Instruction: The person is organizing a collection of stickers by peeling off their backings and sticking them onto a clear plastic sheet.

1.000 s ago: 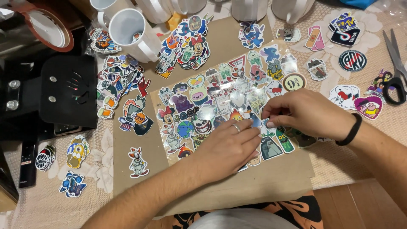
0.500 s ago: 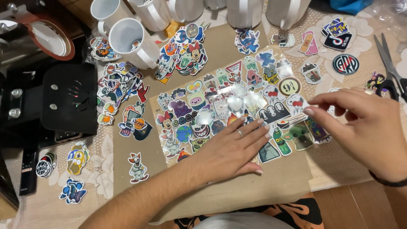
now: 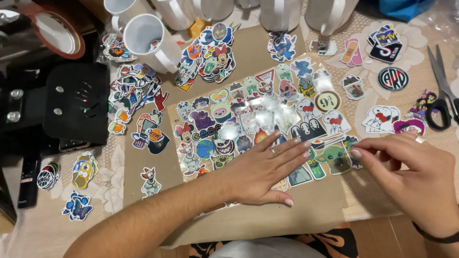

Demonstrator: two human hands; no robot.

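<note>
Now, what I see from the head view:
Left hand: my left hand (image 3: 265,169) lies flat, palm down, fingers spread — grip open, pressing on the clear sticker sheet (image 3: 260,122).
Right hand: my right hand (image 3: 406,172) hovers at the sheet's right edge, thumb and forefinger pinched together near the green big-eared sticker (image 3: 334,160); I cannot tell whether anything is caught in that grip.
Sticker sheet: it lies on a brown cardboard panel (image 3: 306,210) in the middle of the table (image 3: 363,76), glossy film over many cartoon stickers.
Loose stickers: a heap (image 3: 136,91) sits left of the sheet, with more scattered to the right.
Mugs: white mugs (image 3: 148,40) stand along the far edge — one tipped on its side.
Scissors: black-handled scissors (image 3: 442,98) rest at the far right.
Black device: a black machine (image 3: 57,102) sits at the left.
</note>
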